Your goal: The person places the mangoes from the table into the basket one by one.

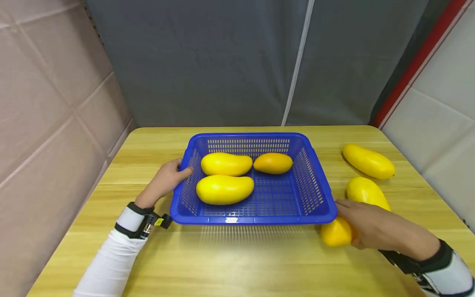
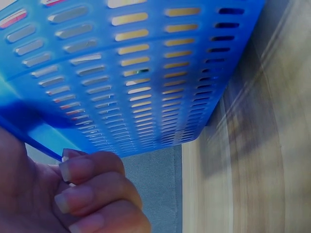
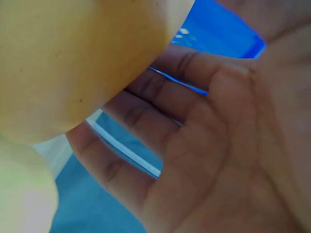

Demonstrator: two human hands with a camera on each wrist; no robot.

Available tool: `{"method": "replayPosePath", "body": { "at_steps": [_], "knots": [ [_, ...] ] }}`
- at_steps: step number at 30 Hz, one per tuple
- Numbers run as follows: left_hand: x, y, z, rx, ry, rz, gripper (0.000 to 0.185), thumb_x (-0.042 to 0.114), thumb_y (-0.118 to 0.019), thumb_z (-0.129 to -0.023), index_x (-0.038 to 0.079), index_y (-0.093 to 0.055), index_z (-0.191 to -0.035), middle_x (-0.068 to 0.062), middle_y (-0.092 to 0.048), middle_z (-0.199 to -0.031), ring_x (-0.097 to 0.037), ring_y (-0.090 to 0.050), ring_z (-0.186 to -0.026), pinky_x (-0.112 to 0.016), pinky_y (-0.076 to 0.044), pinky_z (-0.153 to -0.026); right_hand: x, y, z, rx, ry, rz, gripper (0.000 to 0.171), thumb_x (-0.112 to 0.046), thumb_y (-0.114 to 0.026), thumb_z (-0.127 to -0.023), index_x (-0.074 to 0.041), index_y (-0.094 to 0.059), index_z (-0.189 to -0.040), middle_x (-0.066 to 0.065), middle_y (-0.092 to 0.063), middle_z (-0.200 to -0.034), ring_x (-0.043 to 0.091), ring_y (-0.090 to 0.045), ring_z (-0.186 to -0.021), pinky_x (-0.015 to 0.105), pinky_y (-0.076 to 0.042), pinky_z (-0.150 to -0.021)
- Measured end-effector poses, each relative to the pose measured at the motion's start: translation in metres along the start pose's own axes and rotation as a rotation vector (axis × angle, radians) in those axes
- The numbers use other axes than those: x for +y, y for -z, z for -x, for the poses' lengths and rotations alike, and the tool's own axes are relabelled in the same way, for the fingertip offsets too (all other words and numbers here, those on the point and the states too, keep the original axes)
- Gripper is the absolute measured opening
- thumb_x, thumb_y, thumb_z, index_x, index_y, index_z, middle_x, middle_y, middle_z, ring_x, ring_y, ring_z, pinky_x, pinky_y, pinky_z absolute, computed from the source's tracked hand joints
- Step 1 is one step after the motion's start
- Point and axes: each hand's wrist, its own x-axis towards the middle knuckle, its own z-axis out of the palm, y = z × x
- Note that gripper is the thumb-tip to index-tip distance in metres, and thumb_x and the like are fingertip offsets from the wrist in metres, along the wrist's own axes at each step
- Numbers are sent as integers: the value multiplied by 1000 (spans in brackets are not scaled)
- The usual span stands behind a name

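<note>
A blue plastic basket [image 1: 241, 220] with slotted walls is at the middle of the table. Three yellow mangoes lie in it: one at the back left [image 1: 226, 164], a smaller one at the back right [image 1: 273, 163] and one at the front left [image 1: 224, 189]. My left hand [image 1: 165, 180] grips the left rim, thumb over the edge; its curled fingers [image 2: 104, 187] show under the rim in the left wrist view. Outside the front right corner, my right hand [image 1: 382, 226] holds an orange-yellow mango [image 1: 335, 232], its fingers [image 3: 146, 116] bent round the far side.
Two more yellow mangoes lie on the wooden table [image 1: 237, 264] right of the basket, one at the back [image 1: 368, 161] and one [image 1: 366, 192] just beyond my right hand. A grey curtain [image 1: 204, 62] hangs behind, and padded walls stand at both sides.
</note>
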Motion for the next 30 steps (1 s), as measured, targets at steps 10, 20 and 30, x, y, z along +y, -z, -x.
{"method": "replayPosePath", "body": {
  "at_steps": [10,20,30],
  "knots": [
    [2,-1,-2,16,-21,-19,36,25,-53,-95,-7,-55,-110,-14,-64,-84,-19,-62,-64,-32,-52,-59,-3,8,16,-31,-76,31,70,-16,-90,-55,-18,-57,-116,-4,-55,-111,17,-53,-90,49,-49,-82],
    [3,-1,0,15,-23,-18,38,27,-53,-95,-7,-54,-111,-14,-64,-84,-19,-62,-65,-32,-52,-59,-10,12,30,-20,-51,62,65,-18,-88,-54,-21,-56,-111,-11,-52,-106,10,-50,-82,39,-52,-72],
    [4,0,1,22,-11,-28,36,25,-52,-95,-7,-54,-111,-15,-63,-84,-19,-62,-64,-31,-51,-59,-28,27,34,32,57,113,71,-27,-90,-52,-24,-55,-113,-16,-50,-106,9,-52,-86,43,-52,-75]
  ]
}}
